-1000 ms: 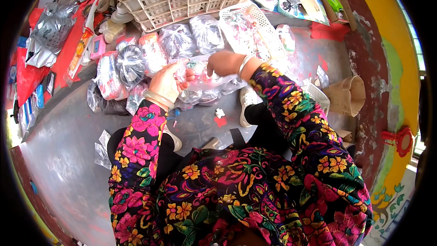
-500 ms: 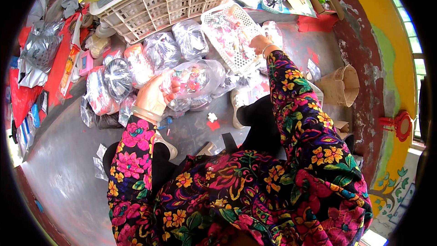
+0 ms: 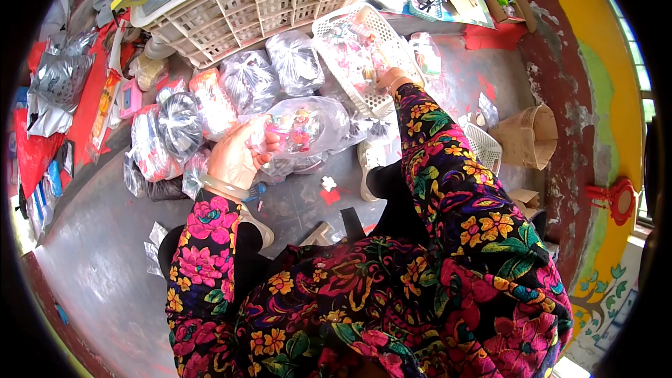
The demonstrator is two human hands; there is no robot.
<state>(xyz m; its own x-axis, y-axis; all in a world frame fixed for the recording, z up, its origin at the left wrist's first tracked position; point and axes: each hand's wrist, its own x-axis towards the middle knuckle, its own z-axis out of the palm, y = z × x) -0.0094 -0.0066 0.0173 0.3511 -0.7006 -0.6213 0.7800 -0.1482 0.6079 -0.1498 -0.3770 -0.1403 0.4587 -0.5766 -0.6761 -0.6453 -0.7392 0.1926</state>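
Note:
My left hand is closed on the edge of a clear plastic bag, which bulges out to the right of my fingers. Small colourful pieces in red, green and pink lie inside it, too small to name. My right hand reaches over the near right part of a white perforated plastic basket. Its fingers point down among small, mostly pink and red items in clear wrapping. My sleeve and the hand's back hide the fingertips, so I cannot see what they touch.
Several filled plastic bags are heaped left of the basket. Behind them stands a large beige crate. To the right are a brown open carton and a smaller white basket. Red sheets and packets lie far left.
My right hand has shifted slightly left and nearer, over the basket's contents. My left hand and the clear bag have barely moved.

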